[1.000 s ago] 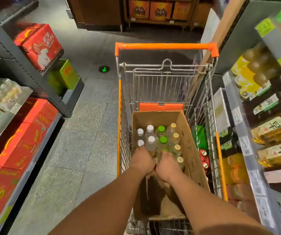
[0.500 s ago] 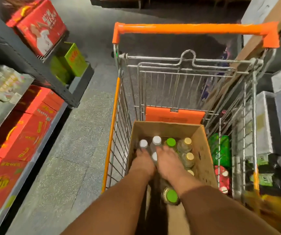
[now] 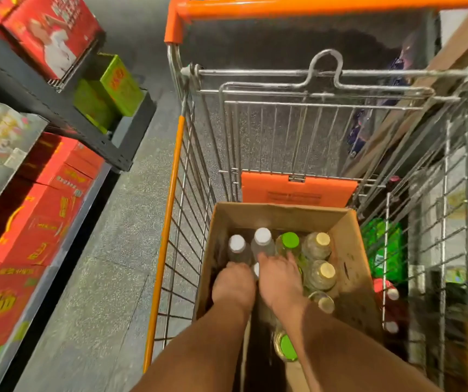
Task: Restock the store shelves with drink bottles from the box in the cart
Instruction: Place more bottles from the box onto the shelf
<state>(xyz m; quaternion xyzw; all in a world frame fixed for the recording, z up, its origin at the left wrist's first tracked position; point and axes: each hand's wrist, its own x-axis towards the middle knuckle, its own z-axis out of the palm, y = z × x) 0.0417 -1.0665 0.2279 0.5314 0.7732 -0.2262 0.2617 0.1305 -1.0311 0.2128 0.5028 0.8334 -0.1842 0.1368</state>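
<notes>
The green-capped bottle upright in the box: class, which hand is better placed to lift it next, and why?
Probably the right hand: its fingers already reach the green-capped bottle, while the left hand sits by the white-capped bottles.

Single head-worn camera looks steeply down and forward, close over the cart (image 3: 170, 222) and box (image 3: 348, 250), shelves (image 3: 57, 108) at left edge.
</notes>
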